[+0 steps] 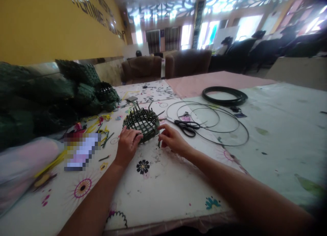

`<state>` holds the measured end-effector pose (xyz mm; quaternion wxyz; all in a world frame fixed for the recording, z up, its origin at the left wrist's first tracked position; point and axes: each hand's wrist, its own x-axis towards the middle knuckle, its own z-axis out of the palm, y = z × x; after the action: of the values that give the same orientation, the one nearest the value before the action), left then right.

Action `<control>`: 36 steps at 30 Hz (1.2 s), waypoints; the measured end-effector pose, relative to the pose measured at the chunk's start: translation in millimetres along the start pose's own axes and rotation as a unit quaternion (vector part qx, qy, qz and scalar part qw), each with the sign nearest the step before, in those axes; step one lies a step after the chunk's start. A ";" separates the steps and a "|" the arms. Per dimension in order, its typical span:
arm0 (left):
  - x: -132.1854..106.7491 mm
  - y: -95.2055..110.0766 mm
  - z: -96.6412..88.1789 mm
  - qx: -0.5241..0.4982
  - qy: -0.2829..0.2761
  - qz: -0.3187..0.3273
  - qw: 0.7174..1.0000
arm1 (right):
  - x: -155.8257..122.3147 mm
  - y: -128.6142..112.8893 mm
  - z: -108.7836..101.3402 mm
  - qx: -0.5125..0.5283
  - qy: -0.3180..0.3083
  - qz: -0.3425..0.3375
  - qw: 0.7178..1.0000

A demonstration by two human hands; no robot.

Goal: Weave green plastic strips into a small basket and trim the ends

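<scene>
A small dark green woven basket (141, 122), open at the top with loose strip ends sticking up on its far side, sits on the flowered tablecloth. My left hand (128, 140) is closed on its near left rim, thumb toward me. At the basket's right side, my right hand (170, 138) has its fingers curled and pinches a short dark green strip (159, 143), which hangs below the fingertips. Just right of that hand lie black-handled scissors (187, 128), across part of a thin loose coil of strip (217, 134).
Dark green woven baskets (76, 82) are heaped at the left. Yellow strips (98, 128) and green offcuts (108, 140) lie near a blurred-out flat object (83, 152). A thick dark coil (224, 95) rests at the back right. Brown chairs (187, 64) and seated people are beyond the table.
</scene>
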<state>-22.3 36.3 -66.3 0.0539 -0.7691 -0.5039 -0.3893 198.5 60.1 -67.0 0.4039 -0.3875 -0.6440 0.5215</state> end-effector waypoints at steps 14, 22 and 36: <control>5.8 -6.6 -19.3 -0.037 -0.095 0.063 0.993 | 9.6 3.6 -14.3 0.015 0.076 0.002 0.997; 2.4 4.3 -14.7 0.064 0.018 0.057 0.996 | 4.3 6.8 -6.2 -0.055 -0.028 -0.095 0.994; 0.4 0.6 -6.1 -0.060 -0.041 -0.026 0.997 | -4.5 -4.1 -1.6 -0.045 0.026 -0.121 0.991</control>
<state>-25.1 33.4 -61.7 -0.0228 -0.7731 -0.5010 -0.3882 201.3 55.9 -63.3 0.4629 -0.3382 -0.6978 0.4295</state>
